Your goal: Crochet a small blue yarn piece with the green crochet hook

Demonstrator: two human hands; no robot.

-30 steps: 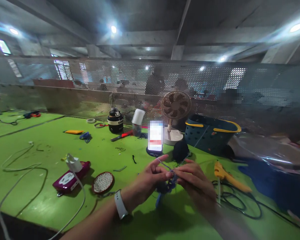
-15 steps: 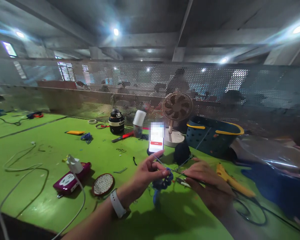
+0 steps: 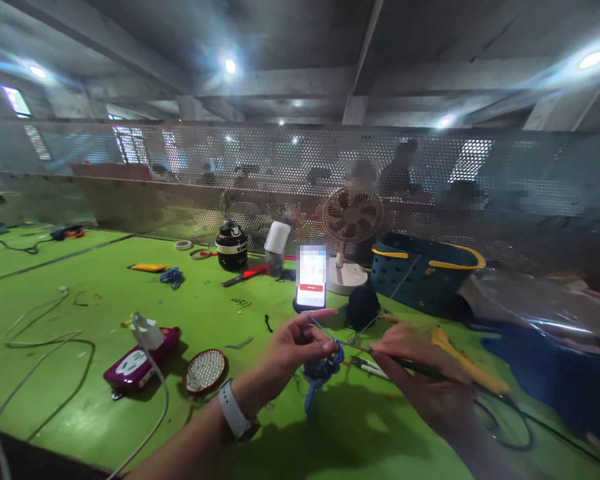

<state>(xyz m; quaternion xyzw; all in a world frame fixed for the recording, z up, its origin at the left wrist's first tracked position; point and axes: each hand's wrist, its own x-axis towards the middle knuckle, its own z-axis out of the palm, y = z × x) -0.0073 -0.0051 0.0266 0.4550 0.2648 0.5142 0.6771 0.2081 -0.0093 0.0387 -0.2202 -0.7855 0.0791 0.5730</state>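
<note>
My left hand (image 3: 293,348) pinches a small blue crocheted piece (image 3: 324,368) between thumb and fingers, and part of the piece hangs below. A strand of blue-grey yarn (image 3: 373,324) runs over the raised left index finger and off toward the basket side. In my right hand (image 3: 425,367) is a crochet hook (image 3: 359,347), its slim tip pointing left at the piece, where the fine stitches are too small to make out. Just beyond the hands stands a lit phone (image 3: 311,280), beside a dark round thing (image 3: 363,307).
A fan (image 3: 353,215) and a dark basket (image 3: 415,273) with yellow handles stand behind. To the right lies a yellow glue gun (image 3: 467,363) with its cord. On the left are a purple power strip (image 3: 143,367), a round studded disc (image 3: 205,371) and a white cable.
The right hand and hook have shifted slightly, with more of the hook's handle showing. The left index finger points more level to the right. The left hand's hold on the piece stays.
</note>
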